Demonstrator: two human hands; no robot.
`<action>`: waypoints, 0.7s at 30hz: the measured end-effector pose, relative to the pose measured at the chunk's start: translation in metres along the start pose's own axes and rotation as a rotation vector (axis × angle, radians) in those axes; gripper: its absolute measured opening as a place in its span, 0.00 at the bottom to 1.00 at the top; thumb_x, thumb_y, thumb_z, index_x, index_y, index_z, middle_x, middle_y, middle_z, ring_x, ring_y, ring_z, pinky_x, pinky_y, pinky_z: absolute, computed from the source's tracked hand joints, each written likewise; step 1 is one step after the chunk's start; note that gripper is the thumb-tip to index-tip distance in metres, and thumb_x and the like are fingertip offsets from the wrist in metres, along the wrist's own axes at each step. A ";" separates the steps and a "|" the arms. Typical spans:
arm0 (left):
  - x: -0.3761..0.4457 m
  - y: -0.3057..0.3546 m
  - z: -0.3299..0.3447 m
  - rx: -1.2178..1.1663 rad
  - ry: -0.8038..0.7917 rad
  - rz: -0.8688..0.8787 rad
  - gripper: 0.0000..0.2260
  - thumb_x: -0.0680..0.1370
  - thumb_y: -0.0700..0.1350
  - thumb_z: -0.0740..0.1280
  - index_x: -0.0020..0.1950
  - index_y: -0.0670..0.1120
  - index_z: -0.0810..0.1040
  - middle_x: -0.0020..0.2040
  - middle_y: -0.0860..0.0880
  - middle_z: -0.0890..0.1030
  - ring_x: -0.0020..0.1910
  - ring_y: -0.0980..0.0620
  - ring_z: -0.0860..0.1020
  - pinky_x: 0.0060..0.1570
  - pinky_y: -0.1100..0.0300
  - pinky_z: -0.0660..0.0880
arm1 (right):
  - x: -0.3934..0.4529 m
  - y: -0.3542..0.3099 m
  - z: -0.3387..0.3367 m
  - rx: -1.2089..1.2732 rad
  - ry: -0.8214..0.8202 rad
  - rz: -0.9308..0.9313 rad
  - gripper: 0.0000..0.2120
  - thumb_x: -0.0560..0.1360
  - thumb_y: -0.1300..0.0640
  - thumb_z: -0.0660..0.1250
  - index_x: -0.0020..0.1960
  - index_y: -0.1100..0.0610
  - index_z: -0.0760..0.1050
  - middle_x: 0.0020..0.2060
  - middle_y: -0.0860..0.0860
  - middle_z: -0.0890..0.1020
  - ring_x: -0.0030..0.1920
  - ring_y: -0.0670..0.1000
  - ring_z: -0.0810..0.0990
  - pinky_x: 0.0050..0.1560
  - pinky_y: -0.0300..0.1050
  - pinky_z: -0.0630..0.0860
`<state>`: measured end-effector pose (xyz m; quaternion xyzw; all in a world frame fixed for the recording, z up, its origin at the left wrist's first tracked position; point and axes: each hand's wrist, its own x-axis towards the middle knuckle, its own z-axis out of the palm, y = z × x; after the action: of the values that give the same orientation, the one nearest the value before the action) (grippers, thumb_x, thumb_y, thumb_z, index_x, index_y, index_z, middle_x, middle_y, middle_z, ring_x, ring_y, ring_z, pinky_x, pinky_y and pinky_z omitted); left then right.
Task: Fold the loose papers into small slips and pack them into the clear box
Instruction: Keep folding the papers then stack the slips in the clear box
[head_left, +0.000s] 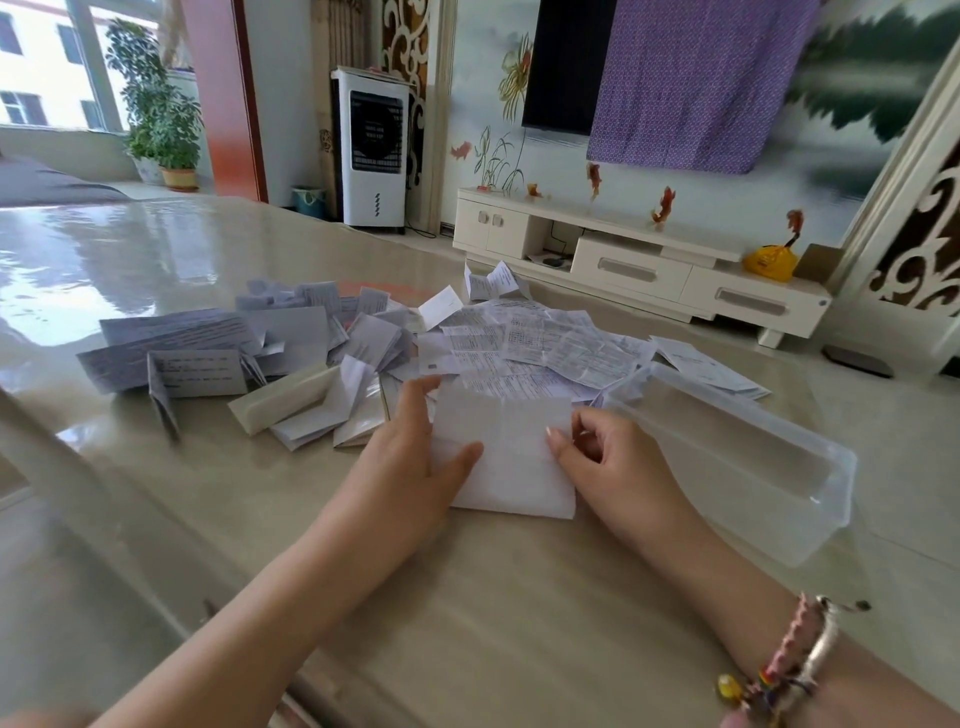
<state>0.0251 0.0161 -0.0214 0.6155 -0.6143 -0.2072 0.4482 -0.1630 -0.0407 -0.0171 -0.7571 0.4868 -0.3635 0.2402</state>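
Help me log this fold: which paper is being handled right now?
The blank-faced sheet nearest the person, held at its sides by both hands; other papers lie untouched behind it.

glossy table (498, 597), creased papers (545, 343), clear plastic box (810, 499).

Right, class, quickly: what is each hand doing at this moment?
Left hand: holds the left edge of the white paper, thumb on top.
Right hand: fingers curled, pinching the paper's right edge.
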 end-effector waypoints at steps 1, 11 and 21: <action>0.000 -0.002 0.001 0.062 -0.003 -0.001 0.28 0.77 0.50 0.67 0.72 0.56 0.55 0.54 0.50 0.80 0.50 0.51 0.78 0.50 0.65 0.73 | 0.000 0.001 0.000 -0.075 -0.003 0.005 0.16 0.77 0.49 0.65 0.35 0.55 0.68 0.25 0.48 0.74 0.28 0.47 0.70 0.35 0.47 0.68; -0.005 0.001 -0.001 0.551 0.014 0.058 0.15 0.81 0.58 0.55 0.66 0.59 0.68 0.57 0.54 0.76 0.59 0.50 0.73 0.52 0.59 0.68 | -0.001 -0.013 0.006 -0.523 -0.050 -0.002 0.14 0.78 0.44 0.61 0.42 0.53 0.65 0.36 0.48 0.75 0.40 0.53 0.74 0.36 0.46 0.64; -0.007 -0.001 0.001 0.577 -0.008 0.044 0.15 0.80 0.59 0.54 0.64 0.59 0.72 0.56 0.54 0.79 0.57 0.50 0.75 0.52 0.58 0.72 | -0.002 -0.014 0.008 -0.632 -0.039 -0.031 0.13 0.79 0.45 0.56 0.42 0.53 0.61 0.33 0.48 0.70 0.36 0.53 0.70 0.34 0.46 0.64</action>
<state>0.0240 0.0221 -0.0245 0.7031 -0.6630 -0.0165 0.2563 -0.1494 -0.0332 -0.0129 -0.8084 0.5592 -0.1835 -0.0032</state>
